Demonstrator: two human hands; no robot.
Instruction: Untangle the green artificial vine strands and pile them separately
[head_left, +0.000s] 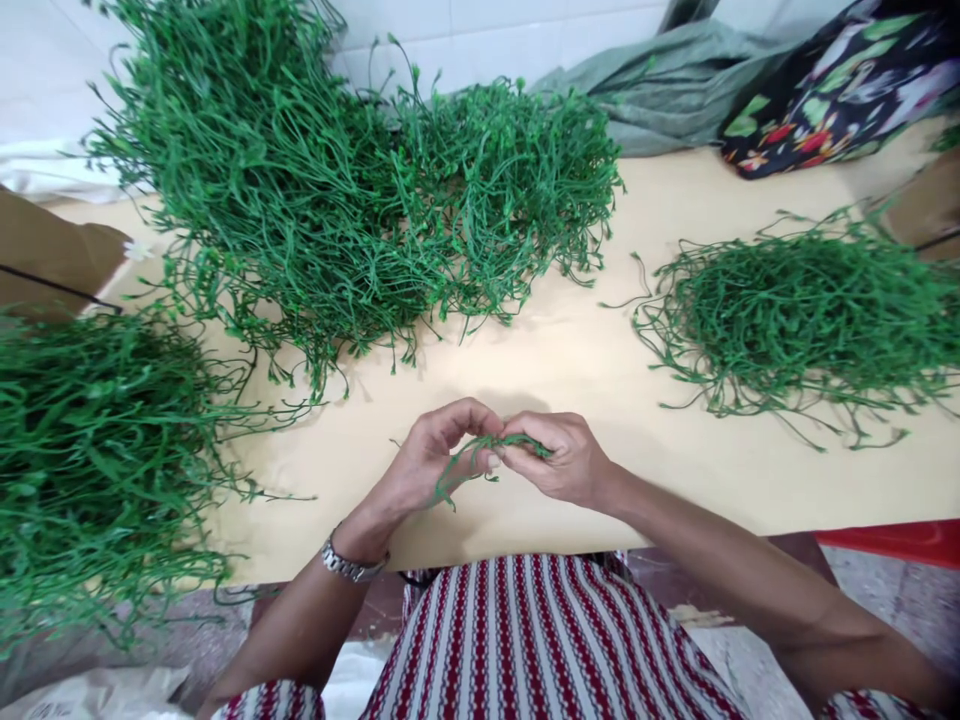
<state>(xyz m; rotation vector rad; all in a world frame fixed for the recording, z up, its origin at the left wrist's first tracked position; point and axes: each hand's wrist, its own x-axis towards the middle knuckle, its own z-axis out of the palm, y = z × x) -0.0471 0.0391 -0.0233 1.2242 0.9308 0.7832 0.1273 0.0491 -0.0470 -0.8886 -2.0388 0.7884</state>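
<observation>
My left hand point(439, 455) and my right hand point(559, 455) meet close to the table's near edge. Between them is a small green plastic stem point(450, 480) with thin branches that look artificial. The left thumb and fingers pinch it near its middle, and the loose branches hang down past the left palm. Closed around its other end are the right fingers, with a bit of green showing between them. Exactly where the stem's parts join is hidden by the fingertips.
A large heap of green stems point(300, 200) lies at the back left. More piles sit at the left point(97, 450) and right point(810, 310) of the pale table point(480, 370). Floral cloth point(840, 90) and cardboard boxes point(52, 255) stand around the edges.
</observation>
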